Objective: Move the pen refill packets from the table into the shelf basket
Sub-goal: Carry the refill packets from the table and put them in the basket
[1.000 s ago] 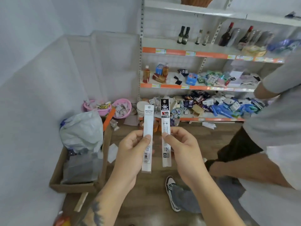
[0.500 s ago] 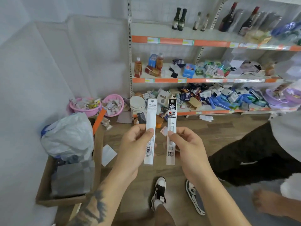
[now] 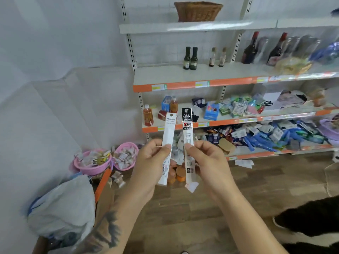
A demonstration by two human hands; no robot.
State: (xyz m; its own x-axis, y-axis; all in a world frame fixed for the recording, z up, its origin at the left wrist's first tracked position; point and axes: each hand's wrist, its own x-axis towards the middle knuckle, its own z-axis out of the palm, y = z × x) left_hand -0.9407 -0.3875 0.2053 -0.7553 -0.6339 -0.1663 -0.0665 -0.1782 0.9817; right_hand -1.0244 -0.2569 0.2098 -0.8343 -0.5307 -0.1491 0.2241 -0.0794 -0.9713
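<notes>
White plastic sleeve in the left hand, black-topped one in the right hand: each hand pinches one pen refill packet upright, thumb over the front and fingers curled behind. The white packet and the black-headed packet stand just beside each other, apart, printed faces toward the person (I'd guess so the labels can be read before they are shelved). Neither has reached the wicker basket, which sits alone on the top shelf, well above and beyond both hands, so the lift is not yet done.

Below them runs a wood-plank floor, with a stuffed plastic bag at the left and two pink bowls of small wrapped items by the wall. Farther back, orange-edged shelves carry bottles and heaped packets.
</notes>
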